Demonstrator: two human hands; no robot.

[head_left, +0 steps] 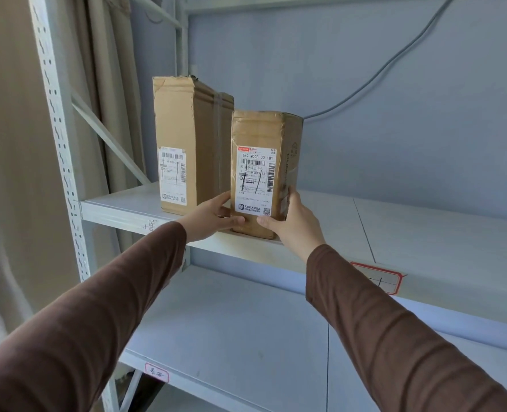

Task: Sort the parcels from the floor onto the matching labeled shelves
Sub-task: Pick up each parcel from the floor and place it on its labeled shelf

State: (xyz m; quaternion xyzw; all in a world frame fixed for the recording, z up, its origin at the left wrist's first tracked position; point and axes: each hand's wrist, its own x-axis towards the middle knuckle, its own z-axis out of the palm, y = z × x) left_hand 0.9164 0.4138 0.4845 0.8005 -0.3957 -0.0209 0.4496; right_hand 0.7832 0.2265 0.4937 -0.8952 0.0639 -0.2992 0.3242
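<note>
Progress: two parcels are on the upper shelf [424,233]. The tall box [186,138] stands upright toward the shelf's left end, unattended. The shorter box [261,171] stands upright just right of the tall box and nearer the shelf's front edge, its shipping label facing out. The left hand [213,217] and right hand [290,221] hold the shorter box low on either side, thumbs across its front face and fingers wrapped round its sides. Its base appears to sit on the shelf, so placing looks near complete, with release outstanding.

The lower shelf [246,322], directly beneath the tall box, shows no parcels in the visible part.

Limits of view: the floor is out of frame, so the number of parcels remaining cannot be judged. The red-bordered tag [390,279] on the upper shelf's front edge is partly covered by the right sleeve; the tag [156,374] on the lower shelf's edge is too small to read. Whether either box matches its shelf cannot be confirmed.
</note>
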